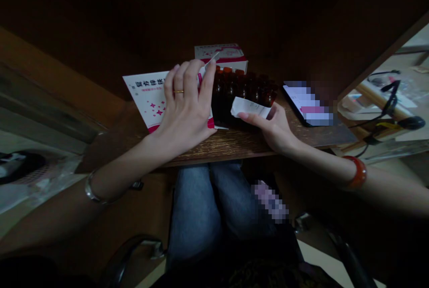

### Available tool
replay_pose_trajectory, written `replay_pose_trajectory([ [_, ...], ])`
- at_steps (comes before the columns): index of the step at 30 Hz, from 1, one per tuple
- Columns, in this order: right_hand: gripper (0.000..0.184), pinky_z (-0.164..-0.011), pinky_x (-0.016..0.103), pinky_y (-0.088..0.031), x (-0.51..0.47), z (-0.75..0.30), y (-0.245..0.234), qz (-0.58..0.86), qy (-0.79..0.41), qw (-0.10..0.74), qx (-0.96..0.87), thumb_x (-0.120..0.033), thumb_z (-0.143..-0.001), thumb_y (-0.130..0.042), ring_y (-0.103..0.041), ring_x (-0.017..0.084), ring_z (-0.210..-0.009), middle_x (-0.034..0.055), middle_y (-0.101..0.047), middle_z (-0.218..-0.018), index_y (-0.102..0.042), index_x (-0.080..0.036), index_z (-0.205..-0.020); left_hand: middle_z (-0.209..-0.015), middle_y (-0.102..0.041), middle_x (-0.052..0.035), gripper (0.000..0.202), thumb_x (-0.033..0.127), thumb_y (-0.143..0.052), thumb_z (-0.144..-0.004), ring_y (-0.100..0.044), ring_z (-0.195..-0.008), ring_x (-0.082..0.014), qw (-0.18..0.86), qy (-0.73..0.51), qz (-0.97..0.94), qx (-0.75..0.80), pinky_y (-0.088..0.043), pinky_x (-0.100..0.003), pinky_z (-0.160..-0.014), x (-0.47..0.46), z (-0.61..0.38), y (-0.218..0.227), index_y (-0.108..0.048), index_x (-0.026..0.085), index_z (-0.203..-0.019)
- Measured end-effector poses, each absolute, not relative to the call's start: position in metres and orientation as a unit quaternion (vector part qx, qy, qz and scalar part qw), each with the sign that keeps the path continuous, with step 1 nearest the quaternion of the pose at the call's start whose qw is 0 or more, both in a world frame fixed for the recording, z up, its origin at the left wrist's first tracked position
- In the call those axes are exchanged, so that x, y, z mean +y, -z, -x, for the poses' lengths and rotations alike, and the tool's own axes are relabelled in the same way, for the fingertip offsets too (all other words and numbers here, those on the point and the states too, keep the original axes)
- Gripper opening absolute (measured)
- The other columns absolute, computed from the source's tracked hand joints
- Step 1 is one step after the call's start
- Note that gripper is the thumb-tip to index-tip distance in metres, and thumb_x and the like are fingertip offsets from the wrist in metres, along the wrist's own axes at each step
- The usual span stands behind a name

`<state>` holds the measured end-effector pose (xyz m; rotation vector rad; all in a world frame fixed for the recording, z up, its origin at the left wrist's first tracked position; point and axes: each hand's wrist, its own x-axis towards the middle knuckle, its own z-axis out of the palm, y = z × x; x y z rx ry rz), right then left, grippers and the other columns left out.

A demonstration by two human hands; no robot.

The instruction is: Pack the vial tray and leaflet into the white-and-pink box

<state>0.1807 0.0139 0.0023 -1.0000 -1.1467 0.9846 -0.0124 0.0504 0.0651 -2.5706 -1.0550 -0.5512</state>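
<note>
Head view, looking down on a dark wooden desk (228, 147) with a rough, grainy surface: at the centre stands a block of amber glass bottles (241, 93), small and round-shouldered, packed in tight rows under orange caps. Just left of the bottles, the left hand (184, 104), a gold ring on one finger, is curled closed over a glossy white carton (144, 93) printed with red stars and a crimson band, gripping it; a narrow white strip (209, 62) pokes up by the fingertips. The right hand (264, 127) is in front of the bottles, its thumb and forefinger pinching a thin, creased paper slip (250, 108). Behind the bottles sits a white-and-red cardboard box (221, 55), its corners crisp. To their right lies a black-edged smartphone (303, 104), its lit screen blurred. A smooth silver bangle (95, 189) circles the left wrist, and a chunky orange-red bangle (357, 171) circles the right. Denim-covered knees (208, 203) show below the desk, well in front of the bottles.
</note>
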Motion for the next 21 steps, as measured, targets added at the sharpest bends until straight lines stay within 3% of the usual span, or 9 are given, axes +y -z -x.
replay_pose_trajectory([
  [10, 0.033, -0.104, 0.045, -0.046, 0.006, -0.178, -0.011, 0.458, -0.387, 0.613, -0.514, -0.036, -0.069, -0.082, -0.065, 0.027, -0.107, 0.0032, -0.073, -0.107, -0.064, -0.027, -0.095, -0.152, -0.028, -0.0258, 0.086, 0.039, -0.057, -0.085, -0.02, -0.143, -0.0382, 0.152, 0.215, 0.904, -0.336, -0.008, -0.053, -0.115, 0.054, 0.015, -0.063, -0.016, 0.003, -0.151],
  [16, 0.036, -0.105, 0.043, -0.045, 0.005, -0.178, -0.01, 0.443, -0.365, 0.627, -0.527, -0.037, -0.072, -0.079, -0.063, 0.026, -0.111, 0.0027, -0.07, -0.116, -0.059, -0.028, -0.101, -0.152, -0.028, -0.0254, 0.084, 0.036, -0.057, -0.083, -0.02, -0.144, -0.0376, 0.142, 0.199, 0.916, -0.318, -0.004, -0.055, -0.115, 0.053, 0.016, -0.072, -0.018, 0.003, -0.15],
  [21, 0.036, -0.101, 0.042, -0.047, 0.011, -0.179, -0.001, 0.427, -0.382, 0.647, -0.503, -0.038, -0.073, -0.077, -0.064, 0.026, -0.108, 0.0036, -0.071, -0.11, -0.06, -0.026, -0.102, -0.15, -0.031, -0.0275, 0.088, 0.04, -0.062, -0.078, -0.025, -0.142, -0.0406, 0.134, 0.191, 0.914, -0.333, -0.002, -0.059, -0.114, 0.053, 0.015, -0.079, -0.025, 0.002, -0.148],
])
